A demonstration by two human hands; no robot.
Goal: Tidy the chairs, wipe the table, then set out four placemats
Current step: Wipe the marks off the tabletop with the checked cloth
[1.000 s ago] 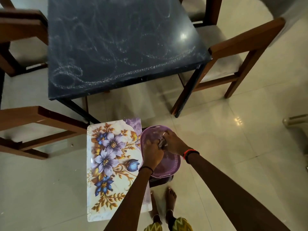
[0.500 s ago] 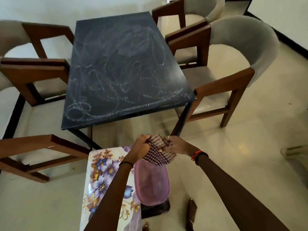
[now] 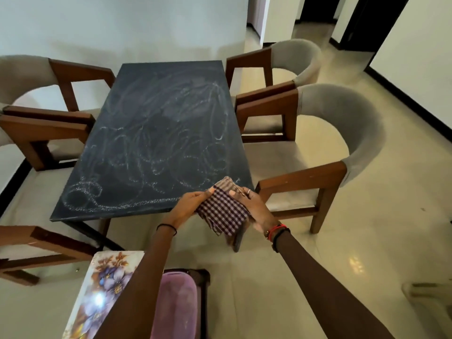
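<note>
A dark rectangular table (image 3: 156, 133) stands ahead, its top covered in whitish swirl marks. Over its near right corner I hold a folded purple-and-white checked cloth (image 3: 221, 211) between both hands: my left hand (image 3: 193, 204) grips its left edge, my right hand (image 3: 252, 206) its right edge. Wooden chairs with grey padded backs flank the table: two on the right (image 3: 325, 148) (image 3: 288, 67), two on the left (image 3: 36, 99) (image 3: 29, 243). Floral placemats (image 3: 97, 292) lie at the bottom, partly behind my left arm.
A pink plastic basin (image 3: 176, 307) sits on a dark stool beside the placemats, near my feet. Glossy cream floor tiles stretch to the right. A white wall stands behind the table, and dark doorways open at the top right.
The cloth has come up out of the pink basin and now sits folded between both hands over the table's near right corner. My view has tilted up, showing the whole table.
</note>
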